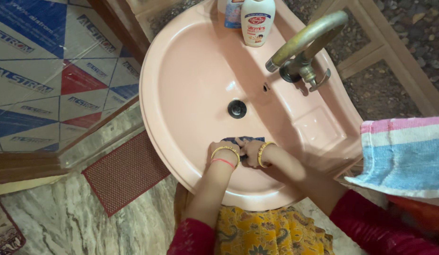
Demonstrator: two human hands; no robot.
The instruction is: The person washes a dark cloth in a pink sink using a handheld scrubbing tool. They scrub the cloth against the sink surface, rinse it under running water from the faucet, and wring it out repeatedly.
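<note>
gold bangles on both wrists — red sleeves, yellow patterned dress.

At the far rim of the pink basin [181,56] stands a white bottle [257,21] with a red-and-white label [256,24], upright against the back edge. Just left of it, touching or nearly so, is a smaller blue package [233,13], cut off by the frame. Far left, a large printed sheet [45,71] lies flat, patterned in blue, red and white triangles
</note>
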